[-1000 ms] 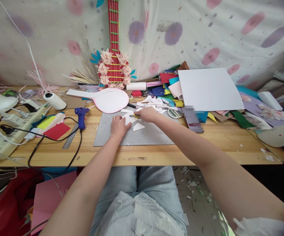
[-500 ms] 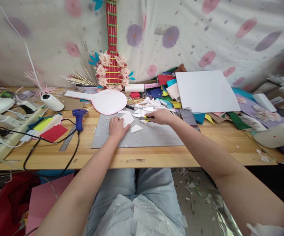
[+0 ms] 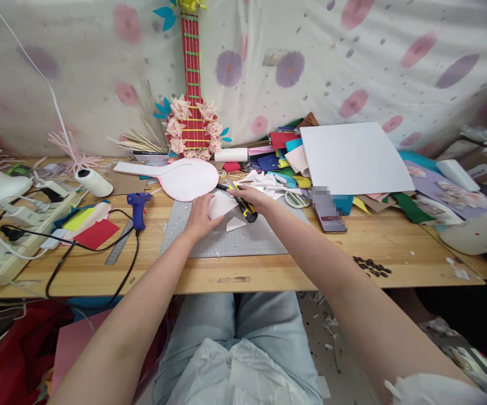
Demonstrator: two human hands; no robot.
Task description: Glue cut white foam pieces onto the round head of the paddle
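My left hand presses on a white foam piece that lies on the grey cutting mat. Beside it, my right hand grips a black-and-yellow utility knife, its blade at the piece's upper right edge. A small white triangular offcut rests on the mat just below the knife. More white scraps are heaped behind my right hand.
A pink-edged paddle shape, a blue glue gun with black cord, a metal ruler, scissors, a phone and a white board on coloured sheets surround the mat. A paper guitar leans at the back. Power strip on the left.
My right hand came back from the right side of the mat to the foam piece, with the knife now plainly in it. My left hand shifted slightly up the piece.
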